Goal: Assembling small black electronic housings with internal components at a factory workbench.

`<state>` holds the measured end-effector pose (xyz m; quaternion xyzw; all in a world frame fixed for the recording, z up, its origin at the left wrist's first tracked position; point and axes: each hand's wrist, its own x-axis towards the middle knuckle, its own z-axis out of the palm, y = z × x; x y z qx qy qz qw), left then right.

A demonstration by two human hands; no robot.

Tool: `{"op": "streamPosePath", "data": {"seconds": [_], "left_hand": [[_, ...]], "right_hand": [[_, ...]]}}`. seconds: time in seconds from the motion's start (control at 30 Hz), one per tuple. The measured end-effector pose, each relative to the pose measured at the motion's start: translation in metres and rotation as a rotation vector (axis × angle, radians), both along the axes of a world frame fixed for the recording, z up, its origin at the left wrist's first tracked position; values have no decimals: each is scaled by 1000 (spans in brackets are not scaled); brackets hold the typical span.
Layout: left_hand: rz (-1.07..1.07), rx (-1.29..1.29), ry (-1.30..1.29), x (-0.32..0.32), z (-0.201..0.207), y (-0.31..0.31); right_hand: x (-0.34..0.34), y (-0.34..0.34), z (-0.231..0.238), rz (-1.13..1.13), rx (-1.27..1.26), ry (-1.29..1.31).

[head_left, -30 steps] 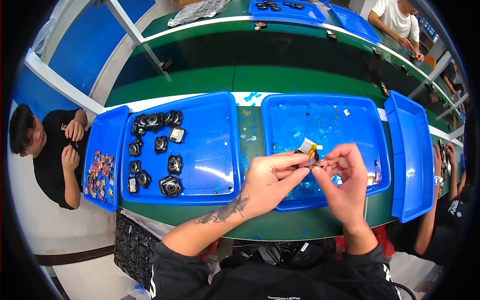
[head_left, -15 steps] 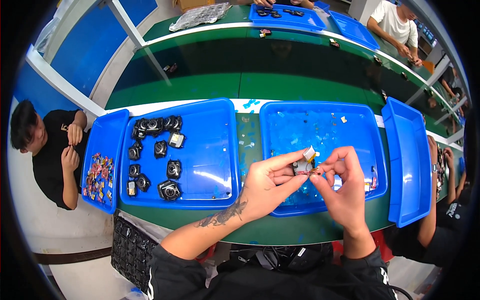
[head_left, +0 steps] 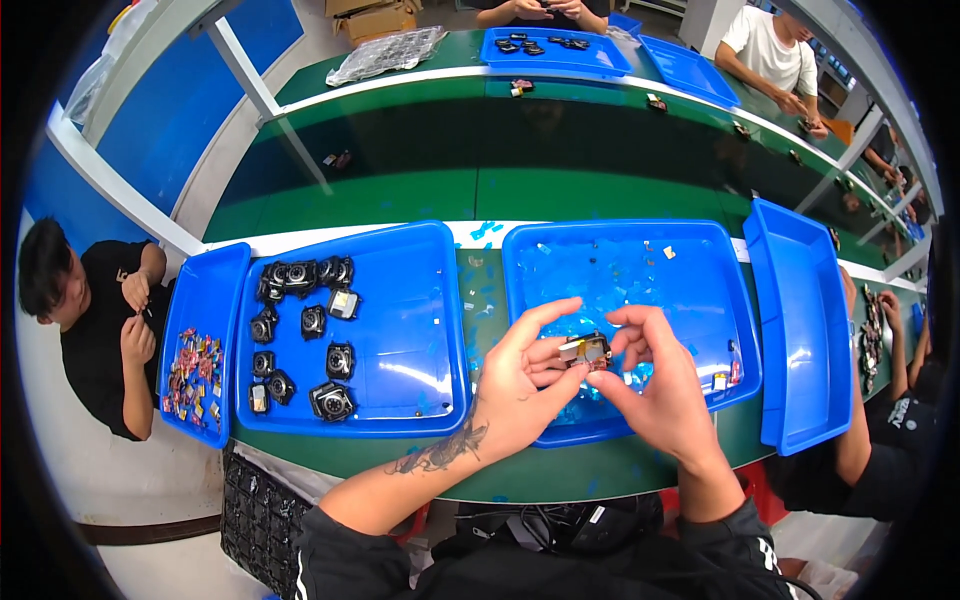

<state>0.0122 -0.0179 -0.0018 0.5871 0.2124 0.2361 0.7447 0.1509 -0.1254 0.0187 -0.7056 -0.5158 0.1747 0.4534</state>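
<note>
In front of me, over the blue tray with scraps, my left hand [head_left: 535, 385] grips a small black electronic unit [head_left: 598, 346] with a silver, flat, battery-like piece on it. My right hand [head_left: 660, 390] curls round the unit's right side. Its thumb meets the lower edge, and its index finger is raised off it. The fingers hide part of the unit. Beneath both hands lies the blue tray [head_left: 735, 290], strewn with small bits of blue film and a few tiny parts.
Left stands a blue tray [head_left: 400, 240] with several black round-lensed units [head_left: 332, 401]. Beyond it, a narrower tray [head_left: 240, 290] holds small colourful parts [head_left: 195, 375]. A blue tray [head_left: 815, 330] sits at right. Co-workers sit left, right and across; a white rail [head_left: 400, 232] runs behind.
The unit has been turned, so its silver piece now lies across it between my hands. My right hand's pinch on the thin red wires has loosened and its fingers have spread. The view has shifted slightly.
</note>
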Motion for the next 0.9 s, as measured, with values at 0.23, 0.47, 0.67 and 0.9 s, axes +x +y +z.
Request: {"op": "streamPosePath", "data": {"seconds": [0.23,0.47,0.67,0.9], "left_hand": [[34,-70,-96,2,-1,-4],[99,-128,-164,-1,-13,-1],[86,-101,-228,9,-13,7],[318,1306,613,-49,32,72]], "right_hand": [[-8,4,-8,-69,56,462],[-14,20,-12,-86,43,418],[4,39,2,-24,35,370],[149,164,-21,-328,-57,88]]}}
